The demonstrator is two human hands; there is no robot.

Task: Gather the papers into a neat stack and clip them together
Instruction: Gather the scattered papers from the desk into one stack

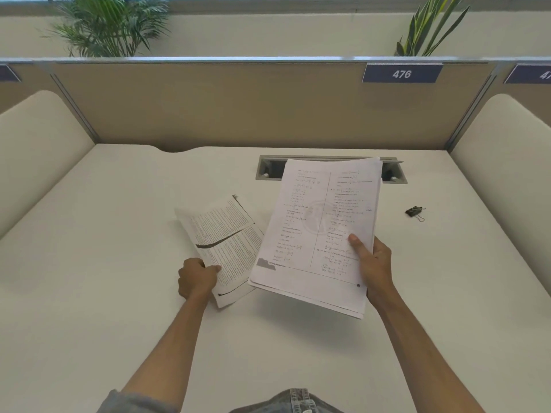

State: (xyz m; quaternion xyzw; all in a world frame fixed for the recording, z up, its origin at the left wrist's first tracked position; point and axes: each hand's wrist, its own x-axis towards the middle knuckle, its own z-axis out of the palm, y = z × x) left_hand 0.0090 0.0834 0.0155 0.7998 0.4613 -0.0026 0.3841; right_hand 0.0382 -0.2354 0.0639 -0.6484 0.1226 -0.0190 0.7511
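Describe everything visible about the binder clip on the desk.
The binder clip is small and black, with thin wire handles; one loop sticks out toward the near right. It lies alone on the white desk, right of the papers and near the desk's right side, below the cable slot. Nothing touches it; both hands are away from it, busy with paper. Whether it is folded open or flat is too small to tell.
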